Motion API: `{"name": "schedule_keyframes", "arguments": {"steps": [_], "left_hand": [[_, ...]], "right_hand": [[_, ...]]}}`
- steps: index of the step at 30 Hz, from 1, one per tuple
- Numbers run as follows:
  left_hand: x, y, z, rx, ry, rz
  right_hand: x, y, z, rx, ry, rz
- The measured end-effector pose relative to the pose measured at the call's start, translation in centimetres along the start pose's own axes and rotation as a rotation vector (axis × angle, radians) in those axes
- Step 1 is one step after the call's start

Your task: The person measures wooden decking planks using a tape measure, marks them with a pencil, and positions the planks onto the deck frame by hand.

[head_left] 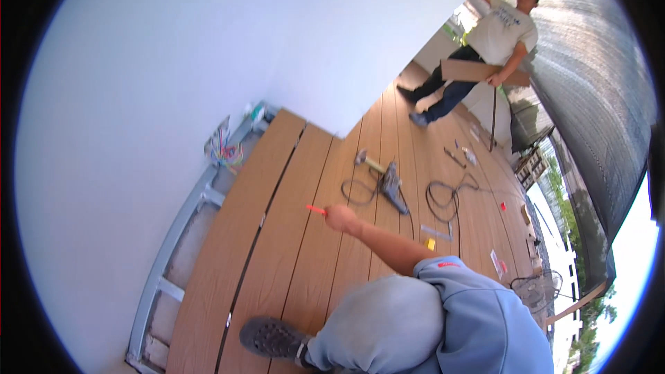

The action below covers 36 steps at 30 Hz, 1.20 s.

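Observation:
My right hand (340, 219) reaches out over the brown deck boards (284, 235), closed around a thin red stick like a pencil or marker (316, 209). The stick points left, toward a wide dark gap between two boards. My left hand is out of view. Beyond my right hand lie a corded power drill (391, 183) and a hammer (373, 162), close together. My bent knee (388, 318) and dark clog (273, 338) are at the bottom.
A metal frame (163, 256) shows along the white wall (173, 62), with loose coloured wires (223, 151). A co-worker (499, 34) stands far right, holding a board (467, 70). A coiled cable (447, 197), clear ruler (436, 232) and yellow block (430, 244) lie rightward.

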State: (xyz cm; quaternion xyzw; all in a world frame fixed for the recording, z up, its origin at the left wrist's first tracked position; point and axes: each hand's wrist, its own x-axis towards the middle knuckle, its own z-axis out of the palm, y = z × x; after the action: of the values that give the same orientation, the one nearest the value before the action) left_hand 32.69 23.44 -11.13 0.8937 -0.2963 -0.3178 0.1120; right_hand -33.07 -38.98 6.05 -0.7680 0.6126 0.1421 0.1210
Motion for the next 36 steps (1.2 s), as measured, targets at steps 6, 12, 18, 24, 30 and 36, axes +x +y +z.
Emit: {"name": "schedule_keyframes", "arguments": {"steps": [6,12,18,24,30,36], "left_hand": [[2.0,0.6,-1.3,0.203,-0.387,-0.104],[1.7,2.4,-1.2,0.136,-0.316,-0.148],[1.9,3.6,-1.0,0.142,-0.315,-0.159],[1.5,4.1,-1.1,0.140,-0.301,-0.161],[1.6,4.6,-1.4,0.138,-0.295,-0.165],[1.7,5.1,-1.5,0.139,-0.288,-0.162]], "right_hand": [[-2.2,-3.3,3.9,0.433,-0.419,-0.030],[-3.6,-5.0,4.3,0.359,-0.542,-0.099],[-3.1,-4.6,4.5,0.302,-0.587,-0.044],[-2.9,-4.8,4.9,0.280,-0.612,-0.051],[-2.7,-4.9,4.9,0.362,-0.617,-0.029],[-2.6,-4.7,5.2,0.317,-0.609,-0.062]]}}
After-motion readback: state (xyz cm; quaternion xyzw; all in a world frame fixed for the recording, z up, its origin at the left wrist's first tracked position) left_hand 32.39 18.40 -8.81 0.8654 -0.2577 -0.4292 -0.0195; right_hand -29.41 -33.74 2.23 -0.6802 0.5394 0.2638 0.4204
